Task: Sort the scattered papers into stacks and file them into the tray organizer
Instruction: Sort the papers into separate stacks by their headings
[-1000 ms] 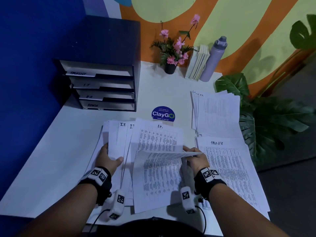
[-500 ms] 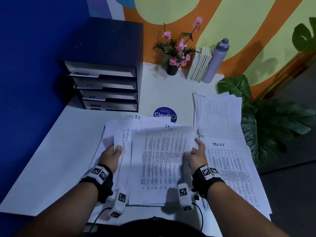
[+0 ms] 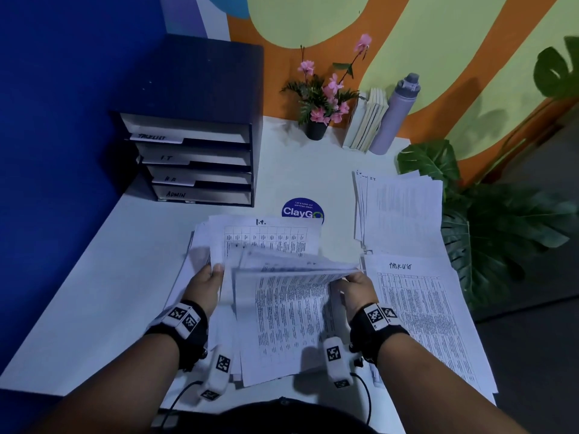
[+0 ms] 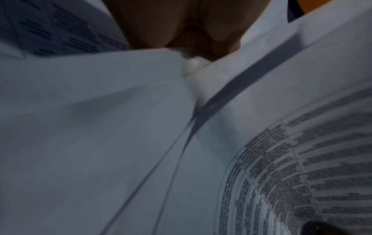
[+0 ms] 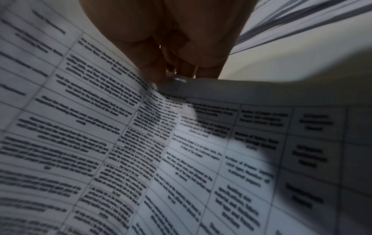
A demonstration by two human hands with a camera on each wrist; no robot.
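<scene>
A loose pile of printed papers (image 3: pixel 282 308) lies on the white desk (image 3: pixel 94 292) in front of me, the far sheet headed "I.T." (image 3: pixel 266 236). My right hand (image 3: pixel 351 285) pinches the right corner of several top sheets and lifts them, so they fan up. In the right wrist view the fingers (image 5: pixel 153 70) grip a printed sheet's edge (image 5: pixel 120 127). My left hand (image 3: pixel 208 277) grips the left edge of the pile; its wrist view shows the fingers (image 4: pixel 201 41) curled over the paper (image 4: pixel 100 127). The dark tray organizer (image 3: pixel 194 158) stands at the back left.
A "Tasklist" stack (image 3: pixel 423 324) lies right of my hand, and another "I.T." stack (image 3: pixel 401 211) behind it. A ClayGo sticker (image 3: pixel 302 209), a flower pot (image 3: pixel 316 126), books (image 3: pixel 366 123) and a grey bottle (image 3: pixel 394 117) sit at the back. Large plant leaves (image 3: pixel 501 230) overhang the desk's right edge.
Half a second ago the top sheets lay flat under my right hand; now that hand has lifted their right corner again, fanning them. My left hand has slid slightly forward along the pile.
</scene>
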